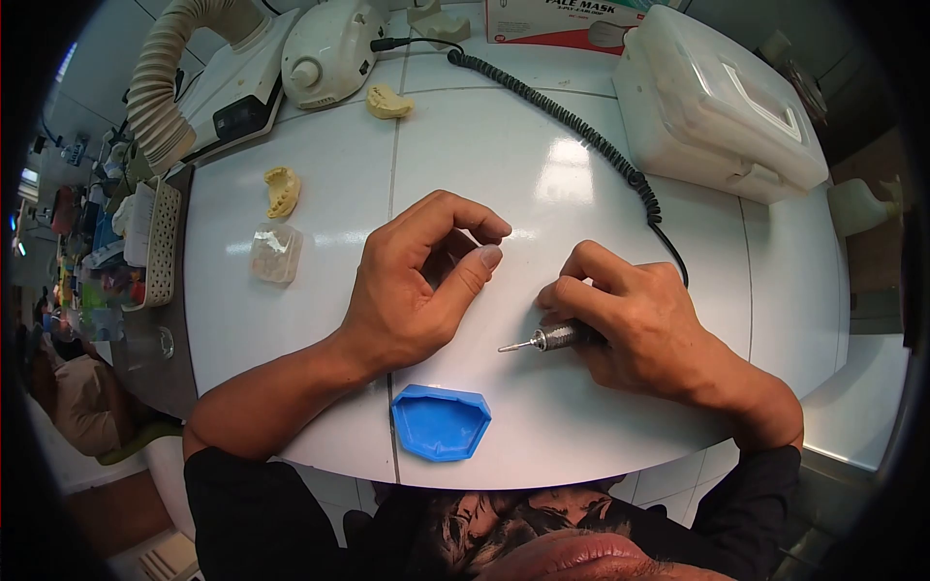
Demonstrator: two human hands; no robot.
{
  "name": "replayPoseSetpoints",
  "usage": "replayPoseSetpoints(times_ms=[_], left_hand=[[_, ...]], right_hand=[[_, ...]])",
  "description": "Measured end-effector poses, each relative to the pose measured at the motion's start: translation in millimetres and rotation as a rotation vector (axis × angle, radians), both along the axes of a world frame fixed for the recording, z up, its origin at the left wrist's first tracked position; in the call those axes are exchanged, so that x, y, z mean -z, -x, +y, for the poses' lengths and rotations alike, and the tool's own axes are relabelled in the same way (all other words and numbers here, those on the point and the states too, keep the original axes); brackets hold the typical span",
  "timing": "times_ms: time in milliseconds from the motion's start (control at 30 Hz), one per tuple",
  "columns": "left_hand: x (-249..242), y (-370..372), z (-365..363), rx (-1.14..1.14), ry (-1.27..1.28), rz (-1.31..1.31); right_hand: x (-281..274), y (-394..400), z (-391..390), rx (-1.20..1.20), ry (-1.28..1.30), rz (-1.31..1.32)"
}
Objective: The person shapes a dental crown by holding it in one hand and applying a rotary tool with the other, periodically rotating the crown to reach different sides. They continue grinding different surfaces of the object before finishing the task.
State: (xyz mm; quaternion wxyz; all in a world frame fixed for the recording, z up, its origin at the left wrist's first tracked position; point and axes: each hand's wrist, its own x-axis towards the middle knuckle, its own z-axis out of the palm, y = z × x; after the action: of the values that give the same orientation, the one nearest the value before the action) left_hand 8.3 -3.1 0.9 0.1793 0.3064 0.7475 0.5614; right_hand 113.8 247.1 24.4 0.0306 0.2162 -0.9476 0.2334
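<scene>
My right hand (630,324) is closed around a dental handpiece (567,335), its thin metal bur pointing left. A coiled black cord (572,116) runs up from behind that hand. My left hand (417,276) is held over the table with curled fingers, the thumb tip apart from the index finger, and nothing shows in it. Below and between the hands lies a blue plastic base mould (441,423), hollow side up. Left of my left hand are a small clear plastic box (276,254) and a yellow dental cast (282,192).
Another yellow cast (388,102) lies farther back, near a white control unit (329,53). A ribbed hose (155,92) arches at the back left. On the right stands a white lidded case (722,107) beside a face mask box (567,21). A woven basket (160,242) borders the left edge.
</scene>
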Motion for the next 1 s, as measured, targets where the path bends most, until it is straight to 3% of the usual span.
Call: replayPoseSetpoints(times_ms=[100, 233, 400, 800, 1000], left_hand=[[12, 2, 4, 0.014, -0.168, 0.104], [-1, -1, -3, 0.087, -0.112, -0.060], [-5, 1, -2, 0.186, -0.110, 0.052], [-3, 1, -2, 0.306, -0.133, 0.146], [1, 1, 0, 0.322, -0.195, 0.059]], right_hand=[[2, 2, 0, -0.001, 0.030, 0.102], [2, 8, -4, 0.030, 0.203, 0.322], [6, 8, -9, 0.022, 0.289, 0.434], [5, 6, -11, -0.102, 0.243, 0.447], [7, 6, -10, -0.111, 0.234, 0.451]])
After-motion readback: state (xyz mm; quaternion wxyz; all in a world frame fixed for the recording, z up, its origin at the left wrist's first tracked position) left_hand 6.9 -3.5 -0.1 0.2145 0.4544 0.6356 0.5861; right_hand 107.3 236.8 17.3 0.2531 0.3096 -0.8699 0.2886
